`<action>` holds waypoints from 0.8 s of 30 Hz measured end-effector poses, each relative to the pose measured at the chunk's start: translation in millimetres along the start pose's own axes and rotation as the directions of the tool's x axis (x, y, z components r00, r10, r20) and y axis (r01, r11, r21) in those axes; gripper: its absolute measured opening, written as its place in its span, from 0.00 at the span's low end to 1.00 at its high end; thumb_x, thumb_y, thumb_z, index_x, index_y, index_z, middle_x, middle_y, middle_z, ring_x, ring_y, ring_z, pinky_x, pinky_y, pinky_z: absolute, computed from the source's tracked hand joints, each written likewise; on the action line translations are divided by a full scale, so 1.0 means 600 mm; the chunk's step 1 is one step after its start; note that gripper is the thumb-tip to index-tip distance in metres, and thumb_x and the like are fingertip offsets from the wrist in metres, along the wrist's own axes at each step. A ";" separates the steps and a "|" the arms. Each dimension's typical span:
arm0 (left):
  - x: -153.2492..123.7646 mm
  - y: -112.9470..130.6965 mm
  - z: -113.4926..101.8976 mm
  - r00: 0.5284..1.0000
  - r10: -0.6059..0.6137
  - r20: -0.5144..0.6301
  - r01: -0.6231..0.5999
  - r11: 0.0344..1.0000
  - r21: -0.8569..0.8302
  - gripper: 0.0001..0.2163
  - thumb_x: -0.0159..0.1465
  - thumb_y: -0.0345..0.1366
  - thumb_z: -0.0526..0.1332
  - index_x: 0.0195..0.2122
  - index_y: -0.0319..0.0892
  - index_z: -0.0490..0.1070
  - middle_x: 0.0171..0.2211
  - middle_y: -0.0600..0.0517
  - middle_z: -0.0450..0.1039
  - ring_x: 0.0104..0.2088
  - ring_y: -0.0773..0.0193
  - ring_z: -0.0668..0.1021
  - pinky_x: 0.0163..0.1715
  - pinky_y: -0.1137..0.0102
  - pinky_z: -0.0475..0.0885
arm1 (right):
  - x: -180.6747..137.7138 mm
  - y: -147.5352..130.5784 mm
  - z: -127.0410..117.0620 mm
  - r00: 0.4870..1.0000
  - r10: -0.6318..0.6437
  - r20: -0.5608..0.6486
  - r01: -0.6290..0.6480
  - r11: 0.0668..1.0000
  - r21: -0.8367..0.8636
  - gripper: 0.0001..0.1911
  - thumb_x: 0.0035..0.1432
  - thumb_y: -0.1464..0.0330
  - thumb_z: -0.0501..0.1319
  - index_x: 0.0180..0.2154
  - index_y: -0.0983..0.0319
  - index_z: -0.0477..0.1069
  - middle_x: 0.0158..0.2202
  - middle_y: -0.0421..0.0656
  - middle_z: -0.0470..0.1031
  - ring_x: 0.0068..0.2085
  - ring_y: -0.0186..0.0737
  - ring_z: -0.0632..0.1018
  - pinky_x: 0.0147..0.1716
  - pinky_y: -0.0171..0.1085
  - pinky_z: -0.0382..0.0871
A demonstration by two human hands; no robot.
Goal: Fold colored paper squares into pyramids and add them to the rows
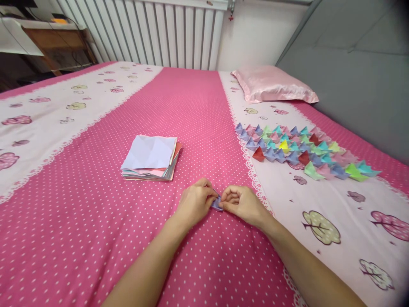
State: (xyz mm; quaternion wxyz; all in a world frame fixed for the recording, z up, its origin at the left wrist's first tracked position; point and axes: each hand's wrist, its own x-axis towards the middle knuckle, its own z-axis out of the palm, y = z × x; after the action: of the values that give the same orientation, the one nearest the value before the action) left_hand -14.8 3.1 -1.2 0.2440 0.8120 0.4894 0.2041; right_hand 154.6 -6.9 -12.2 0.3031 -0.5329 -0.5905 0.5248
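A small piece of folded purple paper (217,204) is held between my two hands, just above or on the pink dotted bedspread (134,238). My left hand (197,200) pinches its left side, fingers closed. On the right side, the thumb and curled fingers of my right hand (243,204) grip it too. Part of the paper is hidden behind the fingers. Beyond my left hand lies a stack of coloured paper sheets (150,153), with a creased pale lilac sheet on top. To the right, several folded paper boats (283,147) in many colours stand in rows.
A shiny pink pillow (275,83) lies at the far right of the bed, beside a grey panel (354,72). Behind the bed stands a white radiator (153,34). At the far left is a wooden desk (54,40) with cables.
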 end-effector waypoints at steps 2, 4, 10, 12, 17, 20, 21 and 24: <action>0.001 -0.002 0.001 1.000 0.003 0.004 -0.003 1.000 -0.007 0.10 0.58 0.28 0.56 0.32 0.43 0.77 0.34 0.51 0.73 0.35 0.65 0.75 0.37 0.73 0.67 | 0.000 0.003 0.005 1.000 -0.005 -0.021 0.005 1.000 0.011 0.08 0.43 0.68 0.65 0.25 0.64 0.68 0.23 0.40 0.75 0.25 0.33 0.76 0.25 0.32 0.69; 0.001 -0.003 0.001 1.000 0.002 0.008 -0.002 1.000 -0.011 0.10 0.57 0.28 0.56 0.32 0.43 0.77 0.34 0.51 0.73 0.35 0.65 0.75 0.36 0.72 0.67 | 0.001 0.005 0.010 0.999 -0.006 -0.048 0.006 1.000 0.007 0.08 0.43 0.67 0.65 0.25 0.64 0.68 0.22 0.41 0.75 0.24 0.33 0.76 0.24 0.31 0.69; -0.003 -0.001 -0.005 1.000 -0.005 0.019 0.005 1.000 0.000 0.12 0.55 0.26 0.55 0.34 0.42 0.77 0.35 0.50 0.73 0.34 0.64 0.75 0.35 0.72 0.68 | 0.001 0.006 0.018 0.994 -0.057 -0.091 0.049 0.994 -0.093 0.06 0.46 0.67 0.63 0.28 0.63 0.72 0.24 0.42 0.76 0.24 0.34 0.76 0.25 0.32 0.70; -0.005 0.001 -0.007 1.000 0.001 0.021 -0.001 1.000 0.006 0.10 0.54 0.28 0.57 0.34 0.42 0.76 0.35 0.50 0.73 0.34 0.64 0.75 0.35 0.72 0.68 | 0.000 0.004 0.018 0.993 -0.067 -0.093 0.055 0.991 -0.126 0.06 0.47 0.66 0.63 0.28 0.63 0.72 0.24 0.42 0.76 0.24 0.34 0.75 0.24 0.32 0.70; -0.005 0.002 -0.004 0.999 -0.035 0.014 0.034 0.998 0.043 0.06 0.55 0.30 0.59 0.32 0.42 0.75 0.35 0.51 0.72 0.34 0.64 0.75 0.33 0.72 0.67 | 0.001 0.005 0.017 0.993 -0.067 -0.097 0.051 0.986 -0.158 0.05 0.47 0.66 0.62 0.27 0.62 0.72 0.23 0.41 0.76 0.23 0.34 0.75 0.23 0.32 0.69; -0.004 0.001 -0.002 0.999 -0.033 0.025 0.032 0.997 0.067 0.05 0.55 0.30 0.59 0.31 0.42 0.74 0.35 0.51 0.72 0.33 0.64 0.75 0.32 0.72 0.66 | 0.002 0.006 0.018 0.996 -0.052 -0.070 0.044 0.993 -0.112 0.06 0.47 0.66 0.63 0.26 0.63 0.71 0.24 0.41 0.76 0.25 0.35 0.76 0.25 0.33 0.70; -0.004 0.001 -0.002 0.999 -0.022 0.034 0.019 0.997 0.074 0.05 0.55 0.30 0.59 0.31 0.42 0.74 0.36 0.51 0.71 0.33 0.64 0.75 0.32 0.72 0.66 | 0.002 0.006 0.017 0.997 -0.051 -0.062 0.045 0.994 -0.095 0.06 0.48 0.66 0.62 0.26 0.63 0.71 0.24 0.41 0.76 0.25 0.35 0.76 0.26 0.33 0.71; -0.003 0.000 -0.004 0.998 0.027 0.062 -0.033 0.995 0.096 0.06 0.58 0.31 0.56 0.32 0.42 0.73 0.38 0.50 0.70 0.34 0.65 0.74 0.33 0.71 0.66 | 0.001 0.002 0.011 0.996 -0.074 -0.040 0.072 0.997 -0.041 0.08 0.50 0.64 0.61 0.28 0.63 0.69 0.24 0.41 0.75 0.26 0.35 0.77 0.27 0.34 0.71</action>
State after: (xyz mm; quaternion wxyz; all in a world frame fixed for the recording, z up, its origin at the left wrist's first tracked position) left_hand -16.8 1.7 0.7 0.2160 0.8358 0.4789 0.1592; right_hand 148.5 -8.7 -15.2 0.3239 -0.5276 -0.6134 0.4905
